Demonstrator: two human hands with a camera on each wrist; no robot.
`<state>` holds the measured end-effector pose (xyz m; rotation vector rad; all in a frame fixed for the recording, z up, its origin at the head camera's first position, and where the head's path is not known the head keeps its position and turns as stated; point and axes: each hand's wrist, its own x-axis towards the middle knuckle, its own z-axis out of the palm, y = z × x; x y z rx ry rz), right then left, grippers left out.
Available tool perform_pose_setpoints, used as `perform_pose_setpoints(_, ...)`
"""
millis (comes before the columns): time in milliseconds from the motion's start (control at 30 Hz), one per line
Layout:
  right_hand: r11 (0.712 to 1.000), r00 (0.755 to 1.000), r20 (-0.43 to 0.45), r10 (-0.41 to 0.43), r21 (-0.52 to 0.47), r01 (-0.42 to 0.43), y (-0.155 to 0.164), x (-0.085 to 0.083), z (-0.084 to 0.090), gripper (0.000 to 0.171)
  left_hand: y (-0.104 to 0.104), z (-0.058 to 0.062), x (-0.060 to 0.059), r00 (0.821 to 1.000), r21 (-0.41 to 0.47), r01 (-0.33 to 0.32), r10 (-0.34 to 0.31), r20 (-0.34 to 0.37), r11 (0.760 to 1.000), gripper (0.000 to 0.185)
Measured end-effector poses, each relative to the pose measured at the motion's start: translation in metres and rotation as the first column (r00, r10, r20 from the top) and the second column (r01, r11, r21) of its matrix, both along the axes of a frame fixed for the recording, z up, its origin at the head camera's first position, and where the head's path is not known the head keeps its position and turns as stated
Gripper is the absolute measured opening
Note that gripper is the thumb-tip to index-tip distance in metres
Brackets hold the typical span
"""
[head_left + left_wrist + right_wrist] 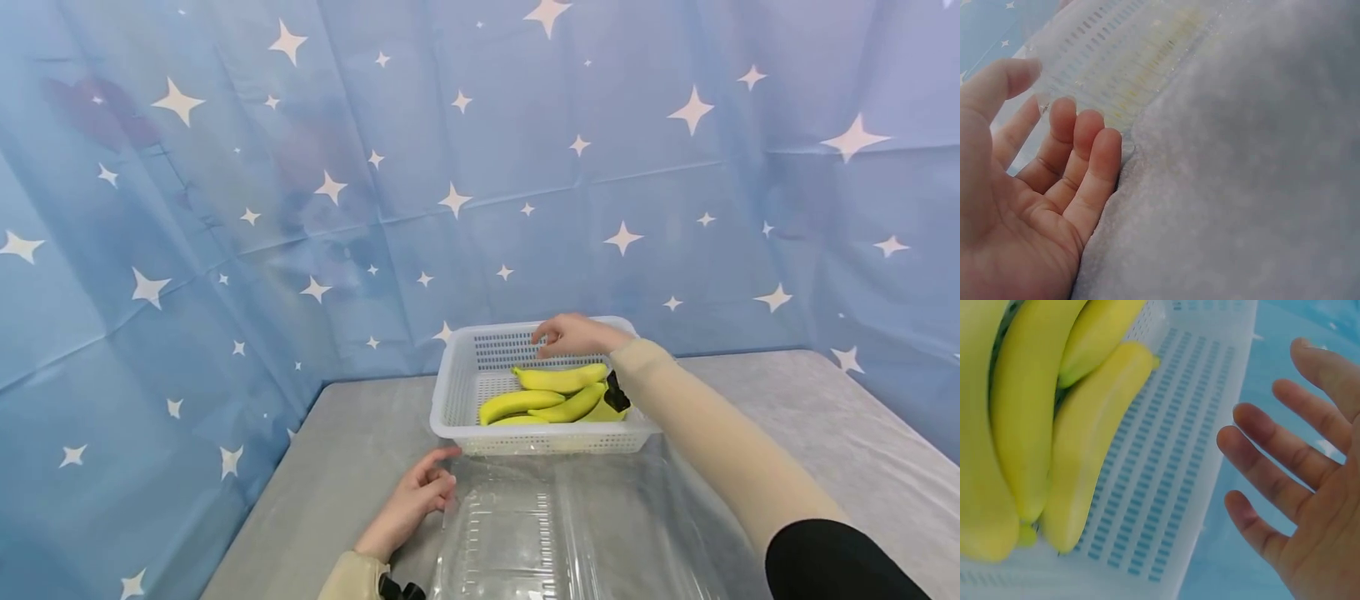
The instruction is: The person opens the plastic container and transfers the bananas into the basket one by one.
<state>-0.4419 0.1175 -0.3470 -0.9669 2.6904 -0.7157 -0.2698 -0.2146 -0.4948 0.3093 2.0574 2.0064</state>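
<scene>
My right hand (576,335) hovers over the far side of a white plastic basket (448,367), holding nothing. Its fingers are spread and loosely bent in the right wrist view, apart from the bananas (1029,419). Several yellow bananas (558,377) lie together in the near and right part of the basket. Beside the left edge of a clear plastic clamshell box (510,533) is my left hand (416,496), its forefinger pointing toward the basket's near left corner. In the left wrist view, the loosely bent fingers (1104,150) are close to clear plastic.
The clamshell box lies in front of the basket, its second half to the right and partly cut off by the lower frame edge. A grey cloth covers the table (345,450). A blue curtain with white stars (480,167) hangs behind it.
</scene>
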Motion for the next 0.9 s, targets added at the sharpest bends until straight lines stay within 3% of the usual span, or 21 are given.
perform_pose_setpoints(567, 0.992, 0.992, -0.040, -0.121, -0.039, 0.119, 0.048, 0.006, 0.008, 0.040, 0.000, 0.004, -0.002, 0.999, 0.039, 0.014, -0.016, 0.031, 0.999, 0.049)
perform_pose_setpoints(900, 0.969, 0.961, -0.135, -0.242, -0.082, 0.233, 0.087, 0.012, 0.009, 0.037, -0.008, 0.009, -0.004, 1.000, 0.048, -0.019, 0.018, 0.017, 0.999, 0.048)
